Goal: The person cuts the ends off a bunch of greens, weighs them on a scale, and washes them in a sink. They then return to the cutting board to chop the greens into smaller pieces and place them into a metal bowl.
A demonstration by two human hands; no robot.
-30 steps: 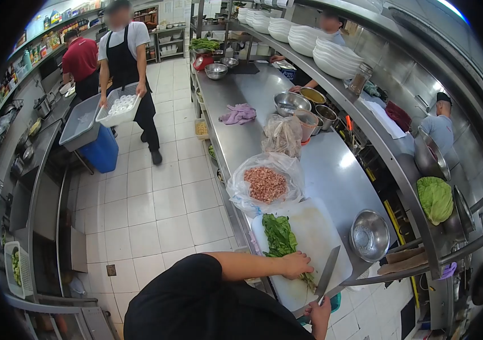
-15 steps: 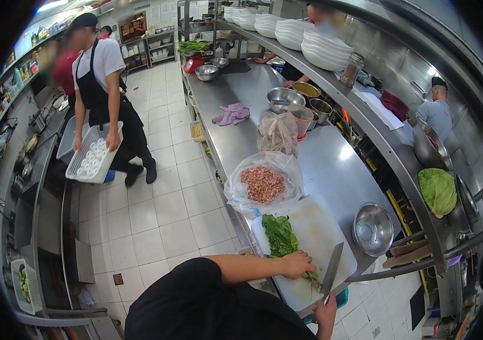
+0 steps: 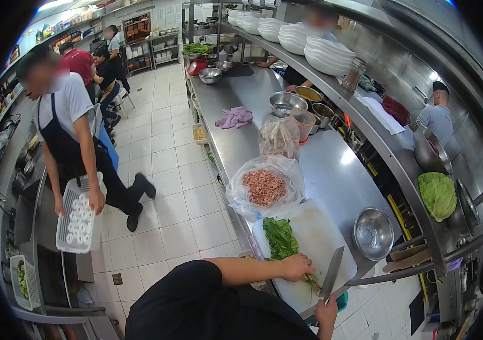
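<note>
The left hand hides the greens' stems.

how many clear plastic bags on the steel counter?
2. One open bag of chopped pinkish bits sits just beyond the cutting board; a second, tied bag stands behind it, beside the orange cup. More may be hidden farther down the counter.

I can read no text, label, brand or number anywhere here. The packets and bottles on the far shelf are too small and blurred to make out.
</note>
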